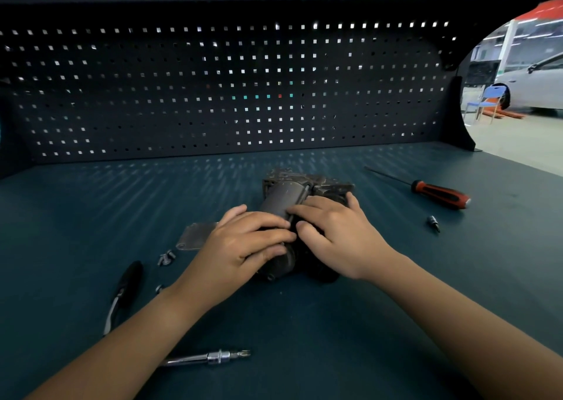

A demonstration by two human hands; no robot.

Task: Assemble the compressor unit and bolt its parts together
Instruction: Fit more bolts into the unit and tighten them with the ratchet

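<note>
The compressor unit [285, 197], a dark grey metal cylinder joined to a blocky housing, lies mid-table. My left hand [246, 242] is curled over the near part of the cylinder and grips it. My right hand [332, 233] lies over the right side, its fingers bent round the body next to a long bolt [300, 200] that runs along the cylinder. A flat metal cover plate [195, 236] lies on the mat just left of my left hand. Loose bolts [166, 258] sit in front of the plate, one more [159, 288] by my left wrist.
A ratchet handle [126, 290] lies at the left and an extension bar with a bit [210, 357] near the front. A red and black screwdriver [438, 194] and a small bit [434, 223] lie at the right. A pegboard wall [231, 95] closes the back.
</note>
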